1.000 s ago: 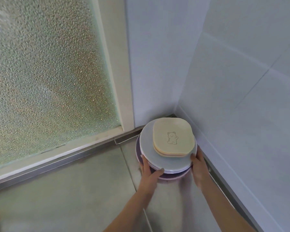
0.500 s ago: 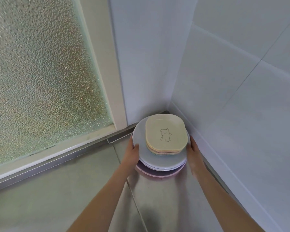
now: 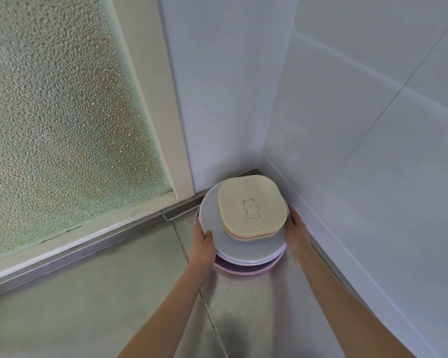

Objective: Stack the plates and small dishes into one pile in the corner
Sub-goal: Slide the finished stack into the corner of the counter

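Our left hand (image 3: 202, 245) curls round the left edge of the pile (image 3: 243, 244), thumb on top of the grey plate (image 3: 212, 215). Our right hand (image 3: 295, 228) presses its fingers against the right edge.

The pile sits low in the middle of the frame, in the corner where the white tiled walls (image 3: 347, 125) meet. Round plates are at the bottom, a pink one (image 3: 243, 270) lowest. Small square dishes (image 3: 252, 206) with round corners lie on top, and the top one shows a little bear.

We think the pile is a bit heavy and smooth, so the dishes could slide. Holding both sides low feels safest.

Bumpy glass (image 3: 62, 112) fills the upper left. The tabletop (image 3: 114, 293) is grey and flat.
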### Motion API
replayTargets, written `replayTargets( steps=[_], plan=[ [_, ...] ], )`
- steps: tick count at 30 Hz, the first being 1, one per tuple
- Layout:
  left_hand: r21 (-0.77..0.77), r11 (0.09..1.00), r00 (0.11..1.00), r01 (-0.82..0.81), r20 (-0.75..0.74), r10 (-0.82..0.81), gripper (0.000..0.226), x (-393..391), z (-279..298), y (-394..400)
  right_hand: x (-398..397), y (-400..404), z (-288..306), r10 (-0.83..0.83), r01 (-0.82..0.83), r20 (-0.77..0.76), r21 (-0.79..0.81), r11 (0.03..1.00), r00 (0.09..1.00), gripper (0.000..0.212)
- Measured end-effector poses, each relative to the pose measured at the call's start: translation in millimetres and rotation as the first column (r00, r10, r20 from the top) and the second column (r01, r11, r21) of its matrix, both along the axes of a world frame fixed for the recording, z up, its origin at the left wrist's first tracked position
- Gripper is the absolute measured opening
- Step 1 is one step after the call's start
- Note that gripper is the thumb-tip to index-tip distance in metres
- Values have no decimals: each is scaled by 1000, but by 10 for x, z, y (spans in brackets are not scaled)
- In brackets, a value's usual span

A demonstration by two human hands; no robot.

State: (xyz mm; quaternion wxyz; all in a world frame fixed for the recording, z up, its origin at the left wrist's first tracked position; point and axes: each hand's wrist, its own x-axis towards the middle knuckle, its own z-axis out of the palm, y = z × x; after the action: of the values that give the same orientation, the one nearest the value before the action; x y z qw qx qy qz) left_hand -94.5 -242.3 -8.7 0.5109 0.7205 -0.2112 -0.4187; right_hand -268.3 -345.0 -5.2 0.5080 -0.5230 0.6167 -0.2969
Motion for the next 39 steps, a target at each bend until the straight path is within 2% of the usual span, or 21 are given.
replayTargets(
  steps=[11, 13, 15, 17, 20, 24, 28, 31, 35, 37, 39],
  plan=[
    [11, 1000, 999, -18, -51, 19, 53, 15, 19, 8, -27, -1, 18, 39, -39, -4, 5, 999, 999, 40],
    [11, 1000, 1000, 6, -12, -6, 55, 27, 26, 28, -37, 8, 38, 31, -31, -17, -3, 1000, 999, 39],
    [16, 999, 994, 44, 97, -46, 59, 10, 69, 43, -23, 76, 60, -51, 50, -8, -63, 997, 999, 39],
    [4, 994, 971, 112, 213, -111, 61, -38, 150, 48, 23, 187, 88, -143, 153, 85, -124, 980, 986, 37],
    [65, 962, 929, 265, 249, -273, 64, -178, 245, 45, 131, 260, 98, -144, 168, 204, -106, 980, 968, 35],
    [118, 929, 883, 350, 291, -370, 71, -320, 254, 72, 148, 169, 166, -125, 139, 157, -81, 987, 980, 41],
    [123, 927, 881, 355, 288, -376, 77, -397, 223, 143, 163, 73, 229, -82, 78, 149, 29, 997, 985, 47],
    [108, 937, 894, 333, 280, -351, 79, -421, 231, 149, 193, 82, 258, -43, 46, 124, -24, 999, 991, 45],
    [90, 936, 890, 342, 288, -353, 80, -413, 228, 149, 164, 76, 259, -23, 23, 127, 1, 1000, 992, 48],
    [95, 938, 892, 332, 291, -345, 77, -393, 240, 176, 130, 81, 235, -39, 41, 136, -12, 999, 990, 47],
    [101, 959, 902, 264, 327, -283, 71, -331, 187, 225, 84, 176, 214, -128, 137, 151, -53, 989, 980, 44]
  ],
)
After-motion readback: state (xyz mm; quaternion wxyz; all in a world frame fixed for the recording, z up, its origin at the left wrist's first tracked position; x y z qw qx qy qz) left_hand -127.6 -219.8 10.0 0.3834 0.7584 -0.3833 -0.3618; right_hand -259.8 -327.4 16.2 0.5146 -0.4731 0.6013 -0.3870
